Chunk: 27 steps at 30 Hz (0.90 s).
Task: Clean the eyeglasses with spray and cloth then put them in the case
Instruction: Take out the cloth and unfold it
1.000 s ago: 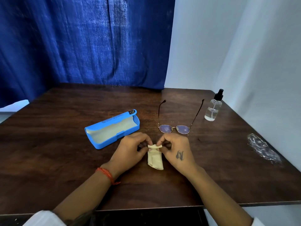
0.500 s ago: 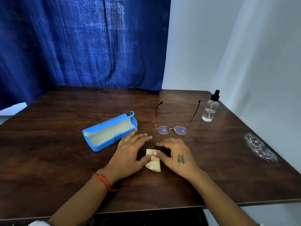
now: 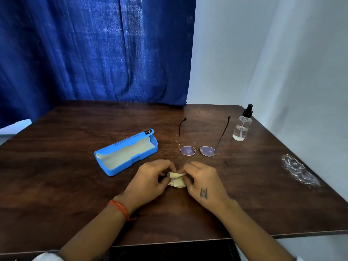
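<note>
While both hands work at the small cream cleaning cloth (image 3: 176, 179) in the lower middle of the frame, the eyeglasses (image 3: 197, 150) lie untouched just above them on the dark wooden table (image 3: 75, 185). The left hand (image 3: 148, 182) and the right hand (image 3: 204, 182) are drawn together, fingertips of each pinched on the folded cloth from opposite sides; it looks partly lifted and bunched, though whether its lower fold touches the wood I cannot tell.

The glasses sit with lenses toward the person and both temples open, pointing away toward the upper part of the frame, so the front bar runs left to right across the picture. They lie up and slightly right of the cloth, nearer the right hand than the left. The clear spray bottle (image 3: 242, 125) with its black pump stands upright farther up and to the right, near the table's right edge, again on the right hand's side. The open blue glasses case (image 3: 126, 152) lies up and left of the hands, its long axis slanting from lower left to upper right, pale lining showing (the left hand is plainly the closer one to it).

Judging from this layout, the cleaning has not begun: the cloth is being readied, and a reach up and to the right would take either bottle or frame. A whitish smear (image 3: 299, 171) marks the table at the right.
</note>
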Each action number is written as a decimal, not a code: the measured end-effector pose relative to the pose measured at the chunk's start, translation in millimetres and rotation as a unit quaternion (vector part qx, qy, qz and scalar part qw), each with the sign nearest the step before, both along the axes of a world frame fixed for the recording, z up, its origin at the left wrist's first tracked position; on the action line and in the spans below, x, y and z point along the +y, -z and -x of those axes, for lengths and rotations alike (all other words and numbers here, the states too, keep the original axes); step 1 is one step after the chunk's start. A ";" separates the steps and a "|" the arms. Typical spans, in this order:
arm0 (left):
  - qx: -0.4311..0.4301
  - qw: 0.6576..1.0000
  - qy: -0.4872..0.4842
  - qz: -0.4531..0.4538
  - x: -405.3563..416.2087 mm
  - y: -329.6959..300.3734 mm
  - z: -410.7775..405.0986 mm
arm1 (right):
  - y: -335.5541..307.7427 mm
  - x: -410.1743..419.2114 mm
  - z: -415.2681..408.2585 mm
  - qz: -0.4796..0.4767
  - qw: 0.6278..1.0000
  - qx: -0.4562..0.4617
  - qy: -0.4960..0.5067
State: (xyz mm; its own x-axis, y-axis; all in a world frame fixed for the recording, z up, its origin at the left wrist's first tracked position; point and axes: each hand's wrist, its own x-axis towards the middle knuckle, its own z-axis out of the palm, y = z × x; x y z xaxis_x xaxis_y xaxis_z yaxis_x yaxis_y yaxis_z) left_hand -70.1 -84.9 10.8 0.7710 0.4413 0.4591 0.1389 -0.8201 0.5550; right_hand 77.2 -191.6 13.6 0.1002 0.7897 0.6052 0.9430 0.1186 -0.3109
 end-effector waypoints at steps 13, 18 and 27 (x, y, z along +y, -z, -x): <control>0.009 0.998 0.067 0.016 -3.4 -1.5 4.5 | 9.5 -22.0 -2.9 0.015 0.999 -0.024 -0.046; 0.014 0.998 0.027 -0.058 -5.1 5.0 -4.4 | 5.8 -9.3 -2.5 0.014 0.998 -0.057 -0.010; -0.047 0.991 0.026 -0.123 -27.3 -6.1 -19.5 | -1.8 -52.0 -29.7 0.011 0.994 0.105 -0.035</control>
